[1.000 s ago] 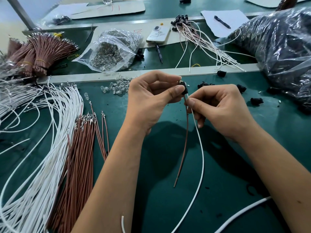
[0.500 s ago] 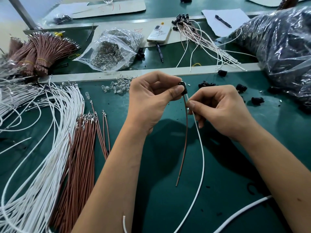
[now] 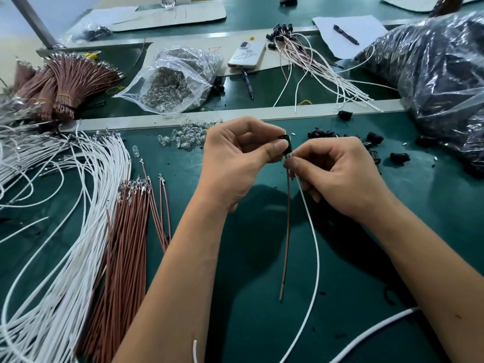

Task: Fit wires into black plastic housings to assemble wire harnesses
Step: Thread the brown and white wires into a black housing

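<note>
- Left hand (image 3: 235, 163): thumb and curled fingers pinch the black housing (image 3: 286, 144), held above the middle of the green desk (image 3: 262, 297), clear of its surface.
- Right hand (image 3: 337, 174): thumb and forefinger pinch the white wire (image 3: 315, 247) just below the housing; the remaining fingers are curled underneath.
- Brown wire (image 3: 286, 237): runs straight down from the underside of the housing, its free end pointing toward the near edge of the desk.
- White wire: leaves the housing beside the brown one and curves down toward the near edge; whether its terminal is fully seated cannot be told.
- Loose white wires (image 3: 60, 231): a wide sheaf sweeping along the left edge of the desk.
- Loose brown wires (image 3: 125, 244): a straight bundle just right of the white sheaf, metal terminals at the far end.
- Clear bulbs (image 3: 186, 136): a small heap by the far rail, left of the hands.
- Spare black housings (image 3: 374, 138): scattered by the far rail, right of the hands.
- Beyond the rail: banded brown wire bundles (image 3: 65, 85) at far left, a clear bag of bulbs (image 3: 172, 82), a phone (image 3: 246, 55), finished harnesses (image 3: 314, 61), and a large dark plastic bag (image 3: 440, 69) at the right edge.
</note>
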`<control>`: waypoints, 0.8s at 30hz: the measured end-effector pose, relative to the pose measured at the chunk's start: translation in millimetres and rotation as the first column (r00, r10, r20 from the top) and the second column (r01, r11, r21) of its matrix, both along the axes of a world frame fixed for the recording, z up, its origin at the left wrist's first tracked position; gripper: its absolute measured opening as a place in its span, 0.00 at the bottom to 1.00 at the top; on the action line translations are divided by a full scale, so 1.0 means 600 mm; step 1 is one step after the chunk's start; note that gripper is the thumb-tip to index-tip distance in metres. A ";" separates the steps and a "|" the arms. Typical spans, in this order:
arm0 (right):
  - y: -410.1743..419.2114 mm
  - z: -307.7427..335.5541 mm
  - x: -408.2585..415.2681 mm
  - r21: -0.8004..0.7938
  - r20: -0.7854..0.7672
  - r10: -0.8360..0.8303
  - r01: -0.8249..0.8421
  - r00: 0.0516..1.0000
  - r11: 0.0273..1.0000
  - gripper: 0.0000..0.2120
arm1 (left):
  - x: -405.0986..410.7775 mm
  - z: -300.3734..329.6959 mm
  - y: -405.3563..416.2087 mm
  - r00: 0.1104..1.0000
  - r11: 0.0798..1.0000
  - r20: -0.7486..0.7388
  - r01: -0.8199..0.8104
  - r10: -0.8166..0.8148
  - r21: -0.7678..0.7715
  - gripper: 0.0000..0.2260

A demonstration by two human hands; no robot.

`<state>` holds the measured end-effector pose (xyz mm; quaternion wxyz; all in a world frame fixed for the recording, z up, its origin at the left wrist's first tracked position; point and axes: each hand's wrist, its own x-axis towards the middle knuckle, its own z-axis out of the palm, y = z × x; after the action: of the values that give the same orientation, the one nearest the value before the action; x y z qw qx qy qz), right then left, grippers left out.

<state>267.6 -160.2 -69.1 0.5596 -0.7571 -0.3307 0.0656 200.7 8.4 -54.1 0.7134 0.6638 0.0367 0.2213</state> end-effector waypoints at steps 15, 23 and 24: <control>-0.005 -0.002 0.007 -0.028 -0.005 0.082 -0.082 0.997 0.996 0.11 | 0.000 -0.006 -0.010 0.999 0.999 -0.031 -0.011 0.010 -0.046 0.10; -0.001 -0.005 0.004 0.213 -0.043 0.001 0.008 0.999 0.977 0.09 | -0.001 -0.003 -0.004 0.998 0.999 -0.059 0.030 -0.032 -0.022 0.07; -0.002 -0.006 0.005 0.228 -0.041 0.004 0.005 0.999 0.974 0.09 | 0.000 -0.004 -0.004 0.997 0.999 -0.062 0.034 -0.036 -0.033 0.06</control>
<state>270.6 -161.1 -72.7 0.6497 -0.6863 -0.3242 0.0425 200.5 5.8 -56.6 0.7260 0.6597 0.0510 0.1873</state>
